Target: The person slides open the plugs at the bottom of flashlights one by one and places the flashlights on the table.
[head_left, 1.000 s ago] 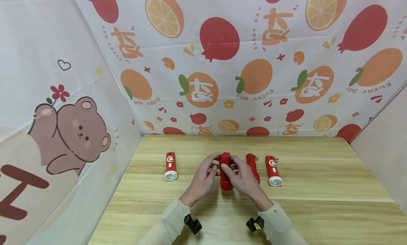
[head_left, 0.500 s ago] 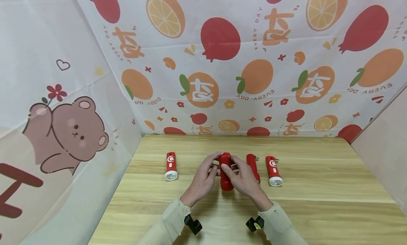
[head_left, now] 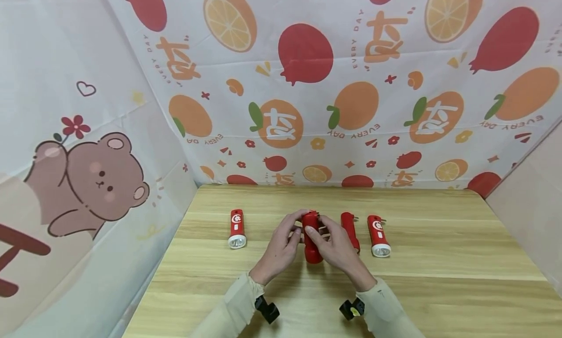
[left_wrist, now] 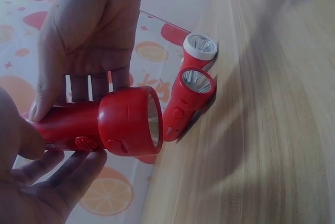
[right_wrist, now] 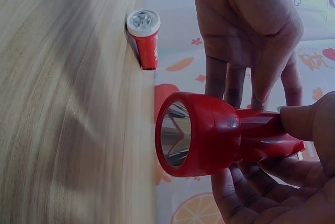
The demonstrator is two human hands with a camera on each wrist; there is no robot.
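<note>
Both hands hold a red flashlight (head_left: 312, 252) above the table, its lens end toward me and two small prongs at its far end. My right hand (head_left: 340, 248) grips the body, thumb on top and fingers beneath. On the other side, my left hand (head_left: 281, 248) has bent fingers reaching behind the flashlight and the index finger at the pronged end. Its thumb is apart from the body in the head view. In the left wrist view, the flashlight (left_wrist: 128, 122) shows its side button; in the right wrist view, the reflector of the flashlight (right_wrist: 201, 135) shows.
A red flashlight with a white rim (head_left: 237, 229) lies at the left of the wooden table (head_left: 421, 304). To the right lie an all-red flashlight (head_left: 349, 227), partly behind my right hand, and another white-rimmed flashlight (head_left: 378, 235), both with prongs out. Fruit-printed cloth (head_left: 307, 157) hangs behind.
Prongs now stand out at the far end of the held flashlight, which were not visible there earlier. Both hands stay in nearly the same place; the head view has shifted slightly.
</note>
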